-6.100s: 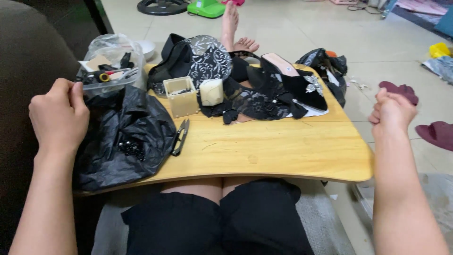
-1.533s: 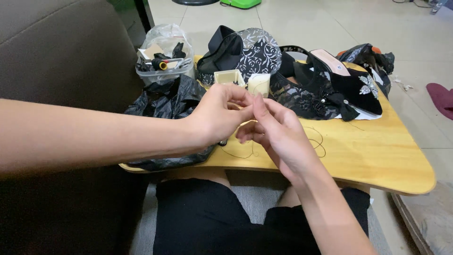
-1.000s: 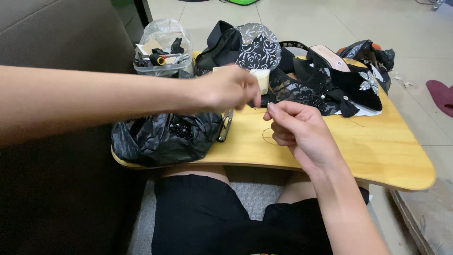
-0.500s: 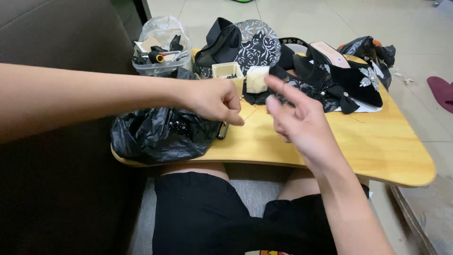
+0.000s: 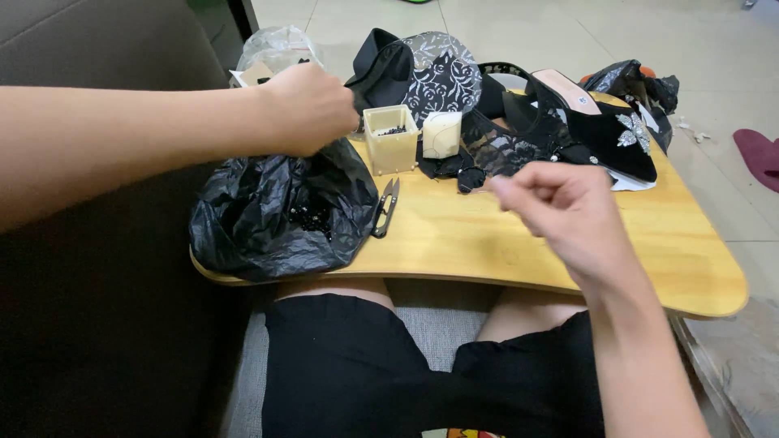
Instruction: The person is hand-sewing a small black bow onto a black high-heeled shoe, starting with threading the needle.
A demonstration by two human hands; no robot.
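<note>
Right hand (image 5: 568,215): fingertips pinched narrowly together over the wooden bench (image 5: 568,251); whatever they pinch, perhaps a needle or thread, is too fine to make out. Just beyond this grip lie black lace pieces (image 5: 503,150) and a black velvet shoe (image 5: 600,130) with a silver ornament. To its left, apart from it, black thread snips (image 5: 385,208) lie flat on the bench.

Left hand (image 5: 308,107): loosely curled, knuckles up, held above a crumpled black plastic bag (image 5: 272,215); whether this grip holds anything cannot be told. Just right of it stands a small cream box (image 5: 390,139) containing dark beads, beside a white block (image 5: 442,134). Behind the hand sits a clear plastic bag (image 5: 276,49).
</note>
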